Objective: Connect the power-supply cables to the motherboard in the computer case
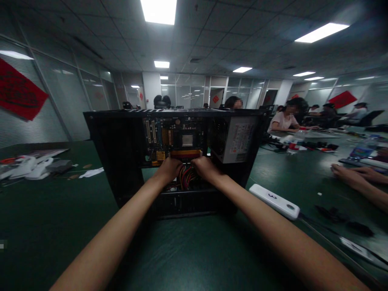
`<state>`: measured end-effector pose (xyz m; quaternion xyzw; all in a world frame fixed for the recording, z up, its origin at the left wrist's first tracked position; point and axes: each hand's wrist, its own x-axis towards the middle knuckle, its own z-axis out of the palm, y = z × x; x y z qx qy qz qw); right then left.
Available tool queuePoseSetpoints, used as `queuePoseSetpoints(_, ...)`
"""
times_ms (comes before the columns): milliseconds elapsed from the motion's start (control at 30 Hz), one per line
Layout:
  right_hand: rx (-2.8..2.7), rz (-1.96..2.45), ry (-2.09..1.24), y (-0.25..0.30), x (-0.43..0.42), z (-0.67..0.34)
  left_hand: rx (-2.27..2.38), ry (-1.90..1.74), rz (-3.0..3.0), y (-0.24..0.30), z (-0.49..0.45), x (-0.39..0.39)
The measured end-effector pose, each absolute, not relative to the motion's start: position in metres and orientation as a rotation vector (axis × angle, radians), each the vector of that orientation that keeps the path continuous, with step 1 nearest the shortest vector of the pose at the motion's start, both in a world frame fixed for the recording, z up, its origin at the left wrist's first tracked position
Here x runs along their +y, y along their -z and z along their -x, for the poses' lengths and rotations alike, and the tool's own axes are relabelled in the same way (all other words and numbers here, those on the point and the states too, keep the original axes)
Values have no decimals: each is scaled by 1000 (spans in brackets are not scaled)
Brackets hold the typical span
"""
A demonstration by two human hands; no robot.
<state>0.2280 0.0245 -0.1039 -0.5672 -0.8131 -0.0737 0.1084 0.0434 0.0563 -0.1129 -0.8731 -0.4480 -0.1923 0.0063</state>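
A black desktop computer case stands upright with its side panel off, facing me. Inside it, the motherboard carries a red and yellow strip of memory slots. My left hand is closed at the left end of this strip, my right hand closed at its right end. Whether a memory stick is between my fingers cannot be made out. Just below runs a bundle of coloured power cables. The power supply fills the case's upper right corner.
To the right of the case lies a white power strip marked 3, with a cord. Another person's hands rest farther right, near a plastic bottle. White items and paper lie at left on the green table.
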Motion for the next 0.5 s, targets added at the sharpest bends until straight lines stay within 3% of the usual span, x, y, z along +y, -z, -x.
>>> queuePoseSetpoints(500, -2320, 1568, 158, 116, 27, -233, -1420, 634, 2771, 111, -39, 54)
